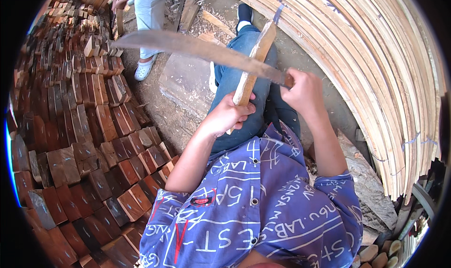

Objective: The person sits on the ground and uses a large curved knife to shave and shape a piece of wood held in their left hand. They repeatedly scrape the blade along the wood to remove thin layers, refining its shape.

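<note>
My left hand (233, 113) grips the near end of a pale wooden stick (254, 61), its fingers wrapped round it. The stick slants away from me over my jeans-clad leg, and its upper face looks freshly cut. In my right hand (303, 90) is the handle of a long machete (197, 50). Its broad, curved blade points left and crosses over the stick, slightly blurred. I cannot tell whether blade and wood touch.
Stacked wooden blocks (61, 169) fill the left side. Long bundled wood strips (371, 56) curve along the right. Wood shavings lie around a flat slab (185, 85) on the ground. Another person's leg (151, 19) and hands are at the upper left. Rough bark slabs (364, 178) lie near my right elbow.
</note>
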`<state>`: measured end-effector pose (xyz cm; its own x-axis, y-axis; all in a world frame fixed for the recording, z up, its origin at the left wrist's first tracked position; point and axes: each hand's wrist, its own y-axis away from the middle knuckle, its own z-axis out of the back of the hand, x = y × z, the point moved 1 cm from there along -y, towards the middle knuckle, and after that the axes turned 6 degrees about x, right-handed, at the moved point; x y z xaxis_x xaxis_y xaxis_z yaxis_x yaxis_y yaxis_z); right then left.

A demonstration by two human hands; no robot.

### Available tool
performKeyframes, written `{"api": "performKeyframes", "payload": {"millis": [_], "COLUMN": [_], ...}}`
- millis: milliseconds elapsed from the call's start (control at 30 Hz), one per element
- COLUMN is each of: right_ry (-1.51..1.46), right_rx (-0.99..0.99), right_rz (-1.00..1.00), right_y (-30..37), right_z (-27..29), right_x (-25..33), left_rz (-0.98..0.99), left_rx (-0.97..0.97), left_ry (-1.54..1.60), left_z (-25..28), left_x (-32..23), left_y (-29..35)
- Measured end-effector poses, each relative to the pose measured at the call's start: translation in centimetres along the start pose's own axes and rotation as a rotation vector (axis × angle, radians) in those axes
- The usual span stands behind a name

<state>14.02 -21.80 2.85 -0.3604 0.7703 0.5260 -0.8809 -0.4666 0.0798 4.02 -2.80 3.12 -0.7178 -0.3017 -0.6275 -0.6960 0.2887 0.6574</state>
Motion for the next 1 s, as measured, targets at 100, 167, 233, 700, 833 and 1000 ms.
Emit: {"api": "performKeyframes", "payload": {"millis": [100, 167, 233, 700, 833, 1000], "right_ry": [0.115, 0.144, 0.145, 0.176, 0.194, 0.242], "right_rx": [0.039, -0.042, -0.123, 0.014, -0.146, -0.102], "right_rz": [0.185, 0.255, 0.352, 0.238, 0.302, 0.146], "right_y": [-0.6, -1.5, -2.6, 0.8, -0.8, -0.4], "right_z": [-1.5, -1.1, -1.2, -1.9, -1.2, -0.1], "right_x": [1.7, 1.2, 0.3, 1.5, -0.4, -0.6], "left_rz": [0.008, -0.009, -0.026, -0.045, -0.073, -0.053], "left_rx": [-0.089, -0.042, -0.041, -0.045, -0.078, -0.028], "left_ry": [0.047, 0.075, 0.047, 0.041, 0.002, 0.045], "left_z": [-0.1, 0.2, 0.3, 0.4, 0.1, 0.2], "left_x": [0.5, 0.7, 0.8, 1.1, 0.7, 0.6], "left_y": [0.5, 0.7, 1.0, 0.6, 1.1, 0.8]}}
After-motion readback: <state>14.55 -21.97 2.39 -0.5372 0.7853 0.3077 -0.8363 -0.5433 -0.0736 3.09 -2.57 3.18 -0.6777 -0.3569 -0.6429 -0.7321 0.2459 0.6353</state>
